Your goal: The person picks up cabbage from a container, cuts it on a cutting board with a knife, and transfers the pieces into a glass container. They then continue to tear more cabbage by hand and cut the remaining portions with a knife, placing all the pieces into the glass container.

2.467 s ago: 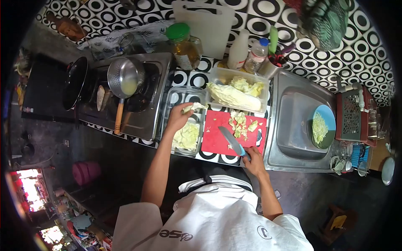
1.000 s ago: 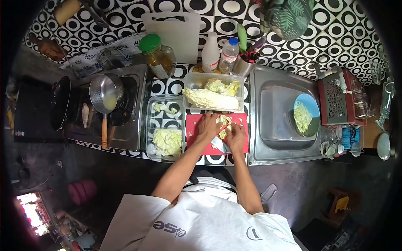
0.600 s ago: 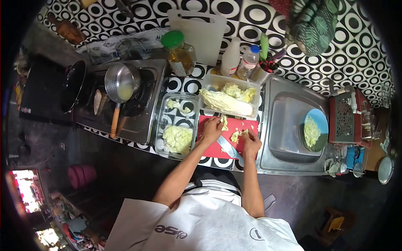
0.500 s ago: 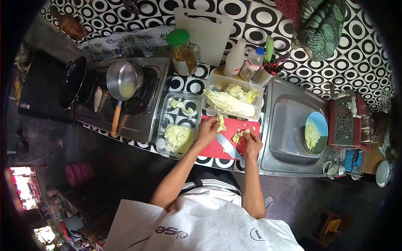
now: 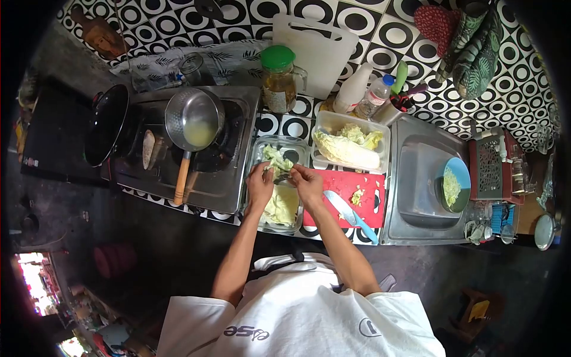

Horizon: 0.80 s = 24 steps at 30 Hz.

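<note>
Both my hands are over a clear divided container (image 5: 254,156). My left hand (image 5: 260,185) has its fingertips closed on a piece of napa cabbage (image 5: 276,158) at the far compartment. Close beside it, my right hand (image 5: 308,185) is pinched; what lies between its fingertips is too small to make out. A larger pale cabbage leaf (image 5: 282,206) fills the near compartment. To the right, the red cutting board (image 5: 322,180) bears small cabbage scraps (image 5: 357,196) and a knife (image 5: 340,206) with a light blue handle.
Behind the board, a plastic tub (image 5: 351,165) holds a napa cabbage chunk (image 5: 345,150). A saucepan (image 5: 193,119) sits on the stove (image 5: 229,190) at left. Right, a blue bowl (image 5: 460,169) of shredded cabbage stands at the sink (image 5: 410,233). A green-lidded pitcher (image 5: 278,89) and bottles stand behind.
Both hands have moved left from the cutting board to the divided container, taking cabbage pieces along. Some scraps stay on the board, and the knife lies in view. The camera view has shifted.
</note>
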### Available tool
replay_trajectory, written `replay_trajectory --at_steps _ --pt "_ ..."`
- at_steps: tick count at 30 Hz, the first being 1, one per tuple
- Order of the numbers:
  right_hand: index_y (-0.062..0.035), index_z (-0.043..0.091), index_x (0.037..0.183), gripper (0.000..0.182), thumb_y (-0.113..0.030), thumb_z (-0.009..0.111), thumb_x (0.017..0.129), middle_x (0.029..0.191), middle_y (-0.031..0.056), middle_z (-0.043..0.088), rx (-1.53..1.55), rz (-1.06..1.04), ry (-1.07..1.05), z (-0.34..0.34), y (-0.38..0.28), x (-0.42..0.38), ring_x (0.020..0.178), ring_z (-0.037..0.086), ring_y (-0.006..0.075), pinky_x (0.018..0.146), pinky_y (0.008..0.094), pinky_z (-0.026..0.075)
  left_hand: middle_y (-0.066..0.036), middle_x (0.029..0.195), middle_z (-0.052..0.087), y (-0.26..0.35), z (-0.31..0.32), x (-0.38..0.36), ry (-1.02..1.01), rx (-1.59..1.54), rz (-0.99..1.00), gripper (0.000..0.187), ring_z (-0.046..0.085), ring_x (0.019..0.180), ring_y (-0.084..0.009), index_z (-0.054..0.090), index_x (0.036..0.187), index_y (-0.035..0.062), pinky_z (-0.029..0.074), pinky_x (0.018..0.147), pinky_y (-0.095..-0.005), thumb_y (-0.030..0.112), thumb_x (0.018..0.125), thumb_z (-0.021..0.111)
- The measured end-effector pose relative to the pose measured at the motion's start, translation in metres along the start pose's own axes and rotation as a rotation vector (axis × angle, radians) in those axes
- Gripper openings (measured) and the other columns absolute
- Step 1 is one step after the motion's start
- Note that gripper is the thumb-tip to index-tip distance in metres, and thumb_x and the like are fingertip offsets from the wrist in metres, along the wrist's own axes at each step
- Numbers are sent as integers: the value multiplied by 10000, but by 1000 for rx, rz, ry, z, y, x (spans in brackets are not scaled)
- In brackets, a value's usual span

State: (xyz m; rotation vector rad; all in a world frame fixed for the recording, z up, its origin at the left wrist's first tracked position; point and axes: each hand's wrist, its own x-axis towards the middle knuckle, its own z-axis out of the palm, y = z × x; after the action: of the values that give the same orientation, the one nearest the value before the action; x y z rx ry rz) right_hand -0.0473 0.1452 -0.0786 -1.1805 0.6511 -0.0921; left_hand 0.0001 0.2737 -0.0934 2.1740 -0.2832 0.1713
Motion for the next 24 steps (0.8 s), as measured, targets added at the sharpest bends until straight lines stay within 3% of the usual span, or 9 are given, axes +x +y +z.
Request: replay_trajectory --at_steps 2,4,8,10,11,12,15,19,24 --pt "65 549 1034 225 -40 539 835 921 96 594 9 4 8 -10 1 -3 821 581 149 720 267 516 -103 862 568 7 -5 -3 -96 -64 -116 208 576 787 -239 565 970 48 437 683 -383 58 764 586" --pt "54 559 1007 192 -14 523 831 914 94 598 23 -36 19 -32 -6 -14 813 585 155 715 268 513 -110 905 563 14 -7 -10 -45 -196 -67 204 568 784 -267 565 966 54 448 701 -370 42 762 572" --pt "0 589 966 175 -43 547 801 846 76 617 -267 -229 251 -121 1 -24 714 582 128 628 248 481 -124 903 572 23 -2 -30 -102 -103 21 183 577 805 -271 571 944 35 458 692 -338 49 761 583" --pt "-9 584 961 209 -64 591 760 816 105 610 -587 -257 412 -156 -7 -34 725 586 177 655 283 475 -118 867 580 37 6 -37 -81 -55 183 161 582 764 -255 585 909 24 461 667 -320 70 756 607" --pt "-29 574 997 318 -113 650 700 844 146 582 -835 -248 467 -171 -11 -40 771 576 227 702 310 464 -118 866 581 42 13 -42 -133 -96 152 158 580 758 -256 587 903 24 461 666 -323 76 756 609" --pt "-29 574 997 318 -113 650 700 844 146 582 -836 -242 481 -176 -12 -42 771 576 227 702 310 464 -118 865 583 49 21 -46 -185 -136 122 157 579 753 -257 589 898 24 461 664 -326 83 755 612" --pt "-72 546 1073 483 -221 717 647 911 166 536 -1146 -165 418 -179 -18 -41 784 559 269 720 352 461 -114 869 581 75 51 -57 -329 -212 165 189 579 762 -267 589 914 25 465 671 -326 104 746 627" --pt "-68 541 1087 531 -211 736 614 927 156 493 -966 -151 364 -168 -19 -36 779 543 277 708 349 459 -137 976 526 103 83 -70 -701 -16 219 348 528 928 -306 562 1001 43 440 772 -386 160 694 676" --pt "-54 628 928 305 -156 699 650 812 166 553 -1089 -280 252 -183 -10 -26 671 583 285 640 361 473 -196 905 489 119 94 -93 -889 77 138 301 528 863 -359 529 948 -11 448 743 -417 112 697 642"
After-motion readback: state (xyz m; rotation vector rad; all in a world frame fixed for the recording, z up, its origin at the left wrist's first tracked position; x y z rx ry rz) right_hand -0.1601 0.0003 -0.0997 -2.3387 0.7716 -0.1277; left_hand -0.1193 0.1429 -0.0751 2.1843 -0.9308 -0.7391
